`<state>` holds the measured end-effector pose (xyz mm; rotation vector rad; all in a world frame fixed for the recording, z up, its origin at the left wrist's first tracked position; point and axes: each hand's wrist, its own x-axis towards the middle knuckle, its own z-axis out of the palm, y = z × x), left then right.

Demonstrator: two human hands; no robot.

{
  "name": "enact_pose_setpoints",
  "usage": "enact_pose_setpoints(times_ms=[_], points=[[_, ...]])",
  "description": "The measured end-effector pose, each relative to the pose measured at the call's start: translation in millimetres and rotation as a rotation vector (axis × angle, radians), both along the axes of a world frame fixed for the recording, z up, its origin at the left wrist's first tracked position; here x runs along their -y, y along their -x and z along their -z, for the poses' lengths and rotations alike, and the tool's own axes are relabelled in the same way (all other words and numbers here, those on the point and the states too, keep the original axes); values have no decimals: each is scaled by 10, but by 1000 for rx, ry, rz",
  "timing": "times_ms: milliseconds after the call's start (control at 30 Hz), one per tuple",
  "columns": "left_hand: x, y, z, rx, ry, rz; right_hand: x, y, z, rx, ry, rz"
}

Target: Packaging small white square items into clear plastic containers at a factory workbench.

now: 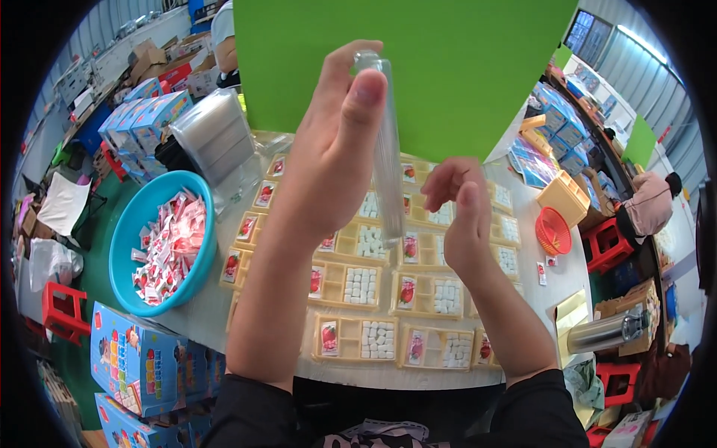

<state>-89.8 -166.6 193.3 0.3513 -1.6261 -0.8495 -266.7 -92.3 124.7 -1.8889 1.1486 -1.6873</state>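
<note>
My left hand (pixel 336 142) is raised over the middle of the table, thumb and fingers closed on the upper end of a clear plastic lid stack (pixel 390 164) seen edge-on. How many pieces are in it I cannot tell. To its right, my right hand (pixel 464 209) hovers with bent fingers apart from the thumb and nothing visible between them. Below both hands lie rows of cream compartment trays (pixel 346 297). Many hold a small strawberry-printed sachet (pixel 329 337) at one end and white candy-like pieces (pixel 379 340) at the other. My forearms cover some trays.
A blue basin (pixel 119 254) full of sachets stands left, beside stacked clear plastic covers (pixel 216 134). A green panel (pixel 433 82) rises behind the trays. At right are a red basket (pixel 551 231) and a steel flask (pixel 606 333). Blue boxes (pixel 142 358) stand lower left; a person (pixel 650 205) sits far right.
</note>
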Motion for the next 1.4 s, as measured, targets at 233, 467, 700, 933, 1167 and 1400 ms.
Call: enact_pose_setpoints(times_ms=[233, 467, 700, 933, 1167, 1400], points=[[-317, 156, 22, 97, -5, 85, -206, -311, -471, -177, 162, 65], [-414, 247, 39, 87, 55, 158, -250, -200, -391, -117, 190, 49], [-422, 226, 66, 57, 97, 166, -244, -214, -376, -94, 192, 16], [-477, 183, 4, 176, -24, 175, -264, -215, -390, -86, 178, 6], [-490, 213, 35, 148, -86, 229, -302, -212, -431, -96, 142, 19], [-481, 256, 42, 66, 38, 216, -360, -166, -499, -193, 114, 56]])
